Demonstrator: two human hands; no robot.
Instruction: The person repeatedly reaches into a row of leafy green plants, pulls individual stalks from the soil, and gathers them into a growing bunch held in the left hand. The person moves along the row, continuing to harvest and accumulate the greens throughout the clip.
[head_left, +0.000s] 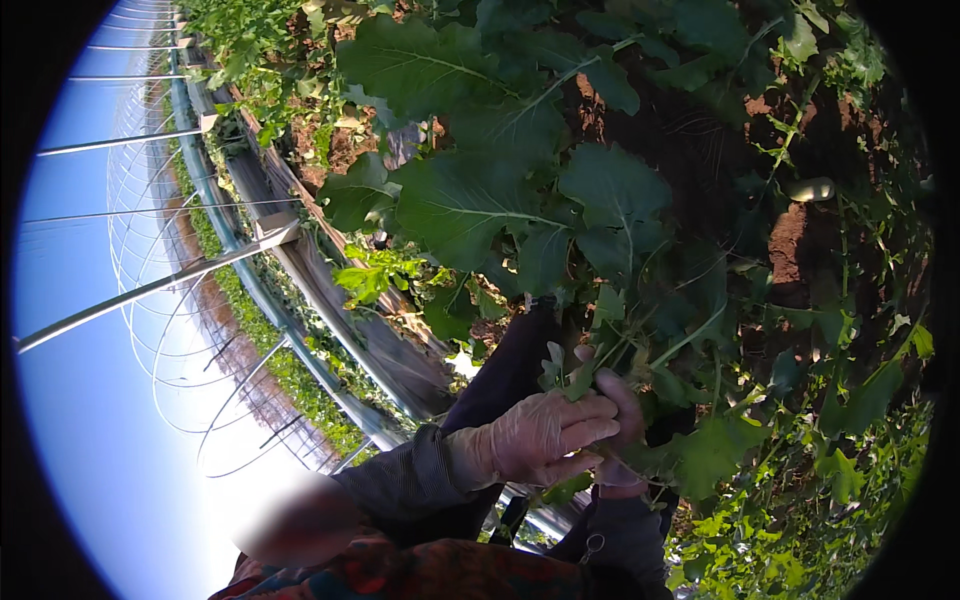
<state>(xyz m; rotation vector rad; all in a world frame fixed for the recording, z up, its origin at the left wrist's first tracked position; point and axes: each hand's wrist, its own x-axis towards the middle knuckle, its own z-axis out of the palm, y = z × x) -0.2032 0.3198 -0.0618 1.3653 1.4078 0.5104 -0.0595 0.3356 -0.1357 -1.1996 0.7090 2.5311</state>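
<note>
My left hand (551, 436), in a thin translucent glove, has its fingers curled around leafy stems in front of my right hand. My right hand (621, 409) is partly hidden behind it and grips the base of a large leafy green plant (480, 206). Broad lobed leaves with pale ribs spread upward from the hands. A small leaf (555, 364) pokes out just above the left fingers. Stems and another leaf (709, 454) hang to the right of my right hand. The exact finger contact among the stems is hidden.
My dark-trousered leg (506, 367) rises left of the hands. Reddish soil (787, 240) with a pale oblong thing (811, 189) lies to the right. More low greens (787, 532) grow at lower right. Metal hoop-frame pipes (217, 262) and a long rail (262, 296) run along the left.
</note>
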